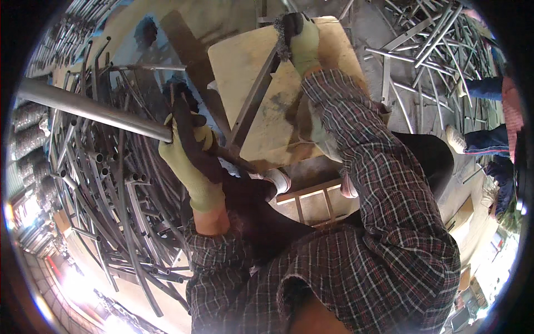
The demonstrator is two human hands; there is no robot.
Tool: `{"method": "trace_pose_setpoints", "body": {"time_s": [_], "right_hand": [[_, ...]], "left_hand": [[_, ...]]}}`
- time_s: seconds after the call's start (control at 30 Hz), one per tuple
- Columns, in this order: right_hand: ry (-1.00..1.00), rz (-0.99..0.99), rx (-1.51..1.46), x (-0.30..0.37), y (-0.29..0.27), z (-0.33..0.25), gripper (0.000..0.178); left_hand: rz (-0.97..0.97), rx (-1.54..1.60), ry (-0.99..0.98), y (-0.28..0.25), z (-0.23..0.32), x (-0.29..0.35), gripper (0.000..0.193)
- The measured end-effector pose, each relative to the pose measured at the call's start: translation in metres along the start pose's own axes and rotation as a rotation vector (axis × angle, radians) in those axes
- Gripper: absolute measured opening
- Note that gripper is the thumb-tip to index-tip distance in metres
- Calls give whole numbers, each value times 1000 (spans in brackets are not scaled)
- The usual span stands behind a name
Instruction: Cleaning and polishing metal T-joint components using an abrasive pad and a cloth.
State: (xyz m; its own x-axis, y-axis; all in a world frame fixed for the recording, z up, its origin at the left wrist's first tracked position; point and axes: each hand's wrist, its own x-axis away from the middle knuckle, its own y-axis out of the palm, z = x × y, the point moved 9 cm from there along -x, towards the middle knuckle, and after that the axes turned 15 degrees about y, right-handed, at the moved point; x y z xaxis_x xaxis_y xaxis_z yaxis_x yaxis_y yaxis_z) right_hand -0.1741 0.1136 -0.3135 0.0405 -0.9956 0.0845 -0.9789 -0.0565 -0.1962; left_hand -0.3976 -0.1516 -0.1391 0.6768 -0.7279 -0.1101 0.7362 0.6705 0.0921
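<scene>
My left hand (192,150), in a yellow-green glove with a dark palm, is closed round a grey metal tube (100,111) that runs out to the left. A flat dark metal bar (253,103) slants up from beside this hand across a worn yellowish board (233,61). Whether bar and tube are joined is hidden by the glove. Out at the bar's far end, my right hand (303,42), gloved alike, is closed on a grey, fuzzy wad that looks like steel wool (282,42). The wad touches or nearly touches the bar's tip.
Bent metal tubes (103,189) lie heaped at my left. More loose tubes (428,55) are scattered at the far right. At the right edge stands another person, with dark trousers (486,139) and pale shoes. A wooden slatted frame (314,203) lies low by my feet.
</scene>
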Motion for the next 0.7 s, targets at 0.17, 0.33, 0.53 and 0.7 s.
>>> {"method": "trace_pose_setpoints", "body": {"time_s": [0.17,0.33,0.53,0.7], "right_hand": [[-294,-245,-34,205,88,-107,21],[102,-221,-107,83,66,-36,23],[-174,221,-117,42,26,3,22],[-509,-24,79,121,61,-46,20]], "left_hand": [[18,-20,80,-25,8,-8,16],[135,-63,-47,-34,-1,-7,36],[15,-48,76,-2,-2,-13,22],[62,6,44,-21,-2,-12,29]]}}
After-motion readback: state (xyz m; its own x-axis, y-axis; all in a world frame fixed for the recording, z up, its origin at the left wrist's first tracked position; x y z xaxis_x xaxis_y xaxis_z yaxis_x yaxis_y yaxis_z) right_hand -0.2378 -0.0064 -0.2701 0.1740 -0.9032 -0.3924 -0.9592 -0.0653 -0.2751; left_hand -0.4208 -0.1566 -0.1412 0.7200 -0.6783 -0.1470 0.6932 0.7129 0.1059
